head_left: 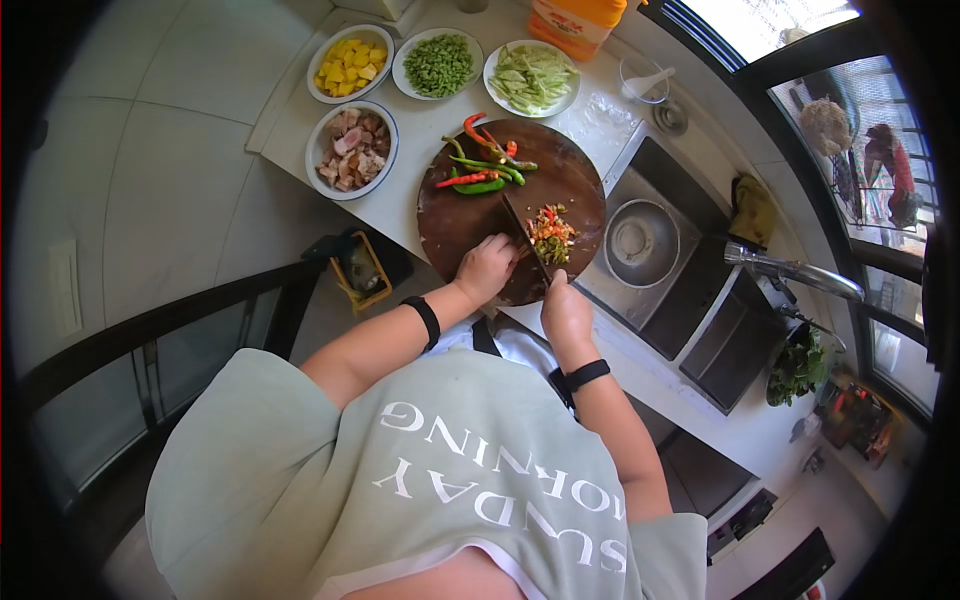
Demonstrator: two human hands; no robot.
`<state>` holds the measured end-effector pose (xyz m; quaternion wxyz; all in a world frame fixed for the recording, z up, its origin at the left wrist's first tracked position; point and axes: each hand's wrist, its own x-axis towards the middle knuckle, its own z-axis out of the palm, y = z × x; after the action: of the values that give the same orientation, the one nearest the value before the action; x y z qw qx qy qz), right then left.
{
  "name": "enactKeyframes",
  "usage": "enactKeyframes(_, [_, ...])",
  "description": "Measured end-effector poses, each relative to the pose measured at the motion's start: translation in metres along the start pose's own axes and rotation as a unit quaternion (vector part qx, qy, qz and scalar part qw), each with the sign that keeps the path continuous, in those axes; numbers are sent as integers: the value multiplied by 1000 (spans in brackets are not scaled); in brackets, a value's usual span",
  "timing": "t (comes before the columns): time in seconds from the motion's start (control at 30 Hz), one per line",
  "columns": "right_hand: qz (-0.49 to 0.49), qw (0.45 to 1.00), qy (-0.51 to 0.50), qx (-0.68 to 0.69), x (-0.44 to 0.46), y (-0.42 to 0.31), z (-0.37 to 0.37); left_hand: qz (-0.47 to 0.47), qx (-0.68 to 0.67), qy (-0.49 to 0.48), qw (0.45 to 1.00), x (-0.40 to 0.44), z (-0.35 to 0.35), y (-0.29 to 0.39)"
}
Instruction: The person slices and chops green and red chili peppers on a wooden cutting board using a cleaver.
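My right hand (567,310) is closed around the handle of a kitchen knife (522,234). Its dark blade stands on edge on a round wooden chopping board (450,225). Just left of the blade, my left hand (482,268) presses curled fingers to the board, pinching a chili pepper that is mostly hidden. Chopped red and green chili (553,232) lies in a small heap right of the blade. Farther up the board are whole green chilies (490,167) and red chilies (475,128).
Behind the board stand a bowl of meat pieces (312,165), a bowl of yellow chunks (313,85), a plate of chopped greens (478,55) and a plate of pale green slices (573,98). To the right is a sink (640,180) with a metal basin (640,243) and faucet (800,272).
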<state>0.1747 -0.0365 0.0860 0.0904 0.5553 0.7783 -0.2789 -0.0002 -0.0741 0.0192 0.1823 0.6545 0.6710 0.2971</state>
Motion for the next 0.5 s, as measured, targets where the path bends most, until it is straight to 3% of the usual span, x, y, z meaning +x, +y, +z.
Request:
enactKeyframes(0.4, [-6,997,57,54,-13,3,-34,22,6,-8,1000,6,-16,12])
enactKeyframes(0.5, [-5,994,79,73,-13,7,-35,73,47,-22,996,18,-15,20])
